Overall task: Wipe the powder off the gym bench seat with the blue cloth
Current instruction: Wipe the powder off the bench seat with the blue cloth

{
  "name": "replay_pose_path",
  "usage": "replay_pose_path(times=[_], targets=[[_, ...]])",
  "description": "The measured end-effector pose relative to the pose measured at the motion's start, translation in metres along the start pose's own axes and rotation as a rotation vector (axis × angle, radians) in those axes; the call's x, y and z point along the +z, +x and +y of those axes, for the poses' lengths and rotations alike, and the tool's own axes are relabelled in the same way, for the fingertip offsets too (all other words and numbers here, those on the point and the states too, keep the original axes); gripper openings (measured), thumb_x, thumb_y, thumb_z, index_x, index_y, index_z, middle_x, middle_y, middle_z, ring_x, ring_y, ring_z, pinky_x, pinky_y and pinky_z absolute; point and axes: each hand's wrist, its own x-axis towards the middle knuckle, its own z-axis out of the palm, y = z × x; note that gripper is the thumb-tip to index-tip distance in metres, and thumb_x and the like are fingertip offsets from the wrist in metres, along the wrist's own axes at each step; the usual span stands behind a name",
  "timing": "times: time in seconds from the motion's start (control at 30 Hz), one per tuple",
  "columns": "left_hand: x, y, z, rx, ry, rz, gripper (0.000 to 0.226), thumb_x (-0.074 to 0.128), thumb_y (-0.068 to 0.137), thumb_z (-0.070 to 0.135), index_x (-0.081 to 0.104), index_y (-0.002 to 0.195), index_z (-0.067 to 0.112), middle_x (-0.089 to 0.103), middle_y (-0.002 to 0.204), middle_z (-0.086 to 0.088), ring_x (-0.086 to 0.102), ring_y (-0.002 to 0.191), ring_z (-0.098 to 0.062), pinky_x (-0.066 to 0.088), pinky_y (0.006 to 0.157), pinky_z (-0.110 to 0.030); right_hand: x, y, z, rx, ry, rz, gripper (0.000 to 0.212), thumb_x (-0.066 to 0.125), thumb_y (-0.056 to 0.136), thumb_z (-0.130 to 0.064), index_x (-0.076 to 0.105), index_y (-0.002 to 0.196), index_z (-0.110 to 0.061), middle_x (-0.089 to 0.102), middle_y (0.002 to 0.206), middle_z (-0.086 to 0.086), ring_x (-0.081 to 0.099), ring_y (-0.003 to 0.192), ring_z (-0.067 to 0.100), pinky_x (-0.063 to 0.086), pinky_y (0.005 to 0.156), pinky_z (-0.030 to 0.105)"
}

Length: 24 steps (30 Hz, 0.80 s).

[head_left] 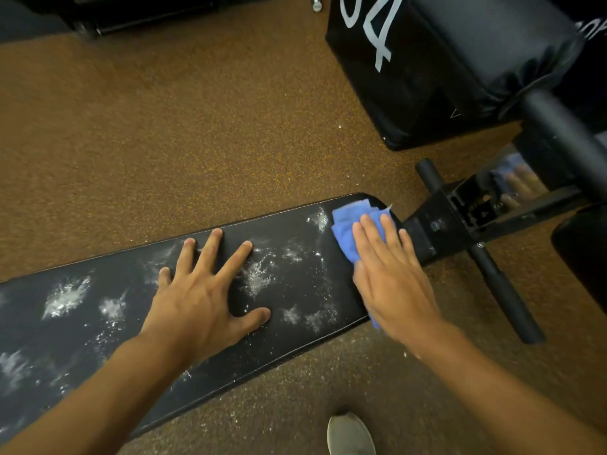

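A long black gym bench seat (295, 224) runs from lower left to mid right, dotted with patches of white powder (259, 274). At its right end lies a folded blue cloth (348, 224). My right hand (391, 277) presses flat on the cloth, fingers together and extended, covering most of it. My left hand (203, 290) rests flat on the middle of the seat with fingers spread, holding nothing. Powder patches lie between the two hands and further left (65, 297).
The bench's black metal frame and foot bar (492, 267) stick out beyond the right end. A black padded box with white numbers (410, 77) stands at the back right. Speckled brown rubber floor (164, 126) surrounds the bench, with spilled powder near my grey shoe (349, 435).
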Motion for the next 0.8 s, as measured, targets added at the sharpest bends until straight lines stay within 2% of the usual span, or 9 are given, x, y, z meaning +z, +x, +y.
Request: replay_pose_path(times=[0.07,0.17,0.27,0.33,0.43,0.53,0.63,0.7,0.8], targets=[[0.002,0.002,0.0,0.005,0.003,0.0,0.11,0.021,0.063,0.1,-0.018,0.154,0.052,-0.019,0.17,0.003,-0.009,0.157,-0.035,0.02,0.123,-0.063,0.002,0.011,-0.026,0.103,0.027,0.029,0.06,0.018,0.101,-0.032,0.02,0.157,-0.01,0.017,0.166,0.007,0.002,0.155,0.03,0.01,0.125,0.051],[0.002,0.002,-0.001,0.003,-0.004,0.009,0.11,0.02,0.062,0.1,-0.017,0.154,0.052,-0.018,0.17,0.003,-0.008,0.157,-0.036,0.02,0.123,-0.063,0.015,-0.023,-0.042,-0.118,0.012,-0.002,0.057,0.026,0.103,-0.03,0.02,0.157,-0.011,0.017,0.166,0.006,0.002,0.155,0.027,0.013,0.125,0.05],[0.0,0.0,-0.001,-0.005,-0.014,0.0,0.11,0.025,0.065,0.099,-0.016,0.155,0.051,-0.019,0.171,0.002,-0.009,0.157,-0.036,0.019,0.123,-0.064,0.009,-0.055,-0.01,-0.281,-0.033,-0.084,0.056,0.027,0.103,-0.031,0.025,0.156,-0.014,0.021,0.165,0.004,0.003,0.155,0.023,0.015,0.124,0.048],[0.0,-0.001,0.0,0.0,-0.011,0.005,0.11,0.024,0.065,0.099,-0.017,0.155,0.051,-0.019,0.171,0.002,-0.01,0.157,-0.036,0.019,0.123,-0.064,0.0,-0.035,0.003,-0.134,-0.037,-0.081,0.055,0.028,0.103,-0.03,0.023,0.156,-0.014,0.021,0.165,0.005,0.001,0.155,0.027,0.013,0.125,0.049],[0.004,0.001,-0.001,-0.004,-0.015,0.023,0.111,0.021,0.062,0.1,-0.015,0.155,0.051,-0.017,0.171,0.002,-0.008,0.157,-0.036,0.019,0.122,-0.064,-0.001,0.013,-0.027,0.104,0.026,-0.015,0.058,0.028,0.104,-0.029,0.018,0.158,-0.011,0.014,0.167,0.006,-0.003,0.154,0.03,0.006,0.126,0.05],[0.007,0.002,-0.002,-0.01,-0.032,0.043,0.112,0.021,0.06,0.1,-0.012,0.156,0.052,-0.015,0.171,0.003,-0.006,0.157,-0.036,0.02,0.122,-0.064,0.009,-0.006,-0.05,-0.116,-0.026,-0.037,0.058,0.027,0.103,-0.03,0.02,0.157,-0.011,0.016,0.166,0.007,0.002,0.155,0.029,0.009,0.126,0.05],[0.006,0.001,-0.001,-0.016,-0.033,0.04,0.112,0.022,0.06,0.099,-0.014,0.155,0.051,-0.016,0.171,0.003,-0.008,0.157,-0.036,0.02,0.122,-0.064,0.003,-0.039,-0.02,-0.311,-0.068,-0.107,0.057,0.03,0.102,-0.031,0.027,0.155,-0.012,0.022,0.165,0.006,0.007,0.155,0.025,0.013,0.123,0.047],[0.006,0.001,-0.001,-0.013,-0.032,0.039,0.112,0.022,0.061,0.099,-0.016,0.155,0.051,-0.018,0.171,0.003,-0.009,0.157,-0.036,0.02,0.122,-0.064,-0.002,-0.022,-0.003,-0.233,-0.057,-0.102,0.058,0.026,0.102,-0.032,0.023,0.156,-0.013,0.019,0.166,0.005,0.002,0.155,0.025,0.01,0.124,0.046],[0.008,0.002,-0.002,-0.006,-0.035,0.047,0.111,0.021,0.061,0.099,-0.017,0.154,0.052,-0.018,0.17,0.004,-0.009,0.157,-0.036,0.018,0.122,-0.064,-0.004,0.039,-0.024,0.051,-0.011,-0.033,0.058,0.022,0.104,-0.03,0.014,0.159,-0.012,0.01,0.168,0.005,-0.004,0.155,0.028,0.006,0.125,0.048]])
